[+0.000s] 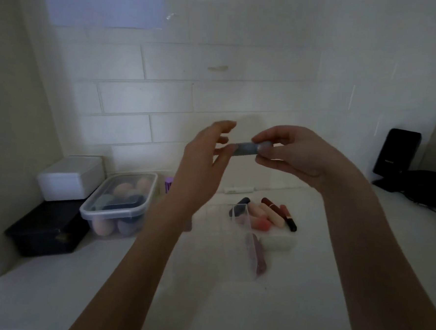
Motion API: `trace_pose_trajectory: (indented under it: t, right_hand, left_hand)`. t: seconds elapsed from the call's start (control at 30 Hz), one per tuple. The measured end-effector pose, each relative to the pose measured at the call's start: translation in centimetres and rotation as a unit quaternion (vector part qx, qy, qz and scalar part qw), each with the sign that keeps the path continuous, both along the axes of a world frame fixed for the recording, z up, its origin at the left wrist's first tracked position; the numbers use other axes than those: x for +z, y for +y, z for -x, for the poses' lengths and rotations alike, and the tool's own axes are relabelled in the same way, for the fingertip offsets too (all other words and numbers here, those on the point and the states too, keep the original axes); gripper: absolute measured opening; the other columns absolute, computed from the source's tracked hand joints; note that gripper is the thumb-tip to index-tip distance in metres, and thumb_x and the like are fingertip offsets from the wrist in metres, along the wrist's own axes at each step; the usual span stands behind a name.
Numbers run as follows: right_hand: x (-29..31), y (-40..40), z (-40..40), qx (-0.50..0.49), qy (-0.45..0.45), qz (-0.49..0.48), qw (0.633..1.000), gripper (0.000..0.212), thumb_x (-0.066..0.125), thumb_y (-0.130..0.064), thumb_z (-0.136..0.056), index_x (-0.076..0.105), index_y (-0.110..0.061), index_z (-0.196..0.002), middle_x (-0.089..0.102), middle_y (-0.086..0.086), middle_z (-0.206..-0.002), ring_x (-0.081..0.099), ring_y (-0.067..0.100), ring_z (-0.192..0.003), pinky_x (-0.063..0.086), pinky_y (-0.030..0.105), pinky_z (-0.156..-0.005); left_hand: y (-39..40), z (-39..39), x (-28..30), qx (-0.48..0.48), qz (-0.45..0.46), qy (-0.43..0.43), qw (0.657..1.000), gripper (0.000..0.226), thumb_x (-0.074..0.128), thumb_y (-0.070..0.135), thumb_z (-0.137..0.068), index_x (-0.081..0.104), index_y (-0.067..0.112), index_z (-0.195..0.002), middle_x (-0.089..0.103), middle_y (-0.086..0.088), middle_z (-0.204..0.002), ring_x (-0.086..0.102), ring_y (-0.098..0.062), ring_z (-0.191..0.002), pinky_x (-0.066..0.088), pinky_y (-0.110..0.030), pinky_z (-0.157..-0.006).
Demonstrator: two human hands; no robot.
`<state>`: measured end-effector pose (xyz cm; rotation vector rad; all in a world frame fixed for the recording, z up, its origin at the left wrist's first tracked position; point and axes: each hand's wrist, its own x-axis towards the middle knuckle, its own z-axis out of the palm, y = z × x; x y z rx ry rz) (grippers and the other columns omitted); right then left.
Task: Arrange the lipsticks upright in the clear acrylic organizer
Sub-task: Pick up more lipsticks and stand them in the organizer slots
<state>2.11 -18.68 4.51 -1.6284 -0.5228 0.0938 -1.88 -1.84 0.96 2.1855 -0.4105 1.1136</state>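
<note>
Both hands are raised in front of the wall. My right hand (291, 151) pinches a grey-blue lipstick (248, 149) held level between the hands. My left hand (207, 159) has its fingers spread, with fingertips touching the tube's left end. Below on the white counter stands the clear acrylic organizer (243, 232), hard to make out, with a mauve lipstick (258, 259) at its near end. A pile of several lipsticks (265, 215), pink, cream, dark red and navy, lies just behind it.
At the left are a clear lidded tub of makeup sponges (120, 204), a white box (70, 178) on a black box (47, 231), and a purple tube (168, 184). A black device on a stand (396, 158) with cables sits at the far right.
</note>
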Motion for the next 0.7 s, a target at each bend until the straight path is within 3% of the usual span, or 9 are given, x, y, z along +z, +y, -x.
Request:
trace_pose_trajectory:
  t: [0.07, 0.2, 0.33, 0.43, 0.53, 0.7]
  right_hand:
    - [-0.3, 0.0, -0.6, 0.002, 0.0, -0.055, 0.999, 0.018, 0.059, 0.01, -0.085, 0.065, -0.007, -0.089, 0.059, 0.015, -0.117, 0.063, 0.019, -0.096, 0.059, 0.024, -0.077]
    - [-0.5, 0.0, -0.9, 0.042, 0.005, -0.079, 0.996, 0.032, 0.052, 0.014, -0.087, 0.06, -0.005, -0.111, 0.062, 0.011, -0.113, 0.063, 0.018, -0.101, 0.058, 0.025, -0.081]
    - [-1.0, 1.2, -1.0, 0.041, 0.004, -0.107, 0.993, 0.035, 0.05, 0.015, -0.087, 0.058, -0.004, -0.116, 0.062, 0.011, -0.116, 0.061, 0.02, -0.108, 0.058, 0.024, -0.082]
    - [-0.9, 1.7, -0.9, 0.042, -0.02, -0.115, 0.992, 0.036, 0.048, 0.016, -0.087, 0.058, -0.003, -0.116, 0.063, 0.007, -0.113, 0.062, 0.018, -0.107, 0.057, 0.022, -0.083]
    - [-0.9, 1.5, -0.7, 0.053, -0.039, -0.115, 0.991, 0.036, 0.048, 0.015, -0.088, 0.058, -0.004, -0.117, 0.064, 0.005, -0.113, 0.063, 0.015, -0.104, 0.056, 0.019, -0.083]
    - [-1.2, 1.3, -1.0, 0.107, 0.023, -0.156, 0.982, 0.032, 0.048, 0.004, -0.093, 0.057, -0.006, -0.122, 0.062, 0.012, -0.123, 0.064, 0.018, -0.108, 0.056, 0.023, -0.086]
  left_hand:
    - [0.4, -0.8, -0.2, -0.014, 0.067, 0.015, 0.998, 0.03, 0.048, 0.015, -0.095, 0.05, 0.016, -0.125, 0.052, 0.005, -0.118, 0.054, 0.001, -0.094, 0.041, -0.001, -0.077]
    - [-0.3, -1.2, -2.2, -0.113, 0.178, 0.082, 0.974, 0.02, 0.044, 0.004, -0.095, 0.061, 0.013, -0.103, 0.066, -0.011, -0.099, 0.068, -0.011, -0.079, 0.054, -0.019, -0.071]
    - [-0.8, -0.5, -2.6, -0.17, 0.235, 0.082, 0.954, 0.03, 0.042, -0.003, -0.094, 0.057, 0.023, -0.102, 0.068, -0.003, -0.094, 0.069, -0.011, -0.081, 0.055, -0.022, -0.071]
    - [-0.5, -0.1, -2.1, -0.252, 0.314, 0.127, 0.907, 0.032, 0.051, -0.001, -0.088, 0.058, 0.023, -0.11, 0.07, 0.001, -0.098, 0.069, -0.016, -0.088, 0.054, -0.022, -0.072]
    - [-0.1, 0.1, -2.4, -0.328, 0.386, 0.162, 0.847, 0.034, 0.053, 0.02, -0.084, 0.057, 0.018, -0.117, 0.071, -0.003, -0.104, 0.067, -0.023, -0.097, 0.054, -0.026, -0.077]
    - [-0.2, 0.0, -2.9, -0.315, 0.371, 0.148, 0.861, 0.039, 0.057, 0.0, -0.081, 0.06, 0.019, -0.115, 0.071, 0.007, -0.105, 0.065, -0.017, -0.101, 0.052, -0.022, -0.08]
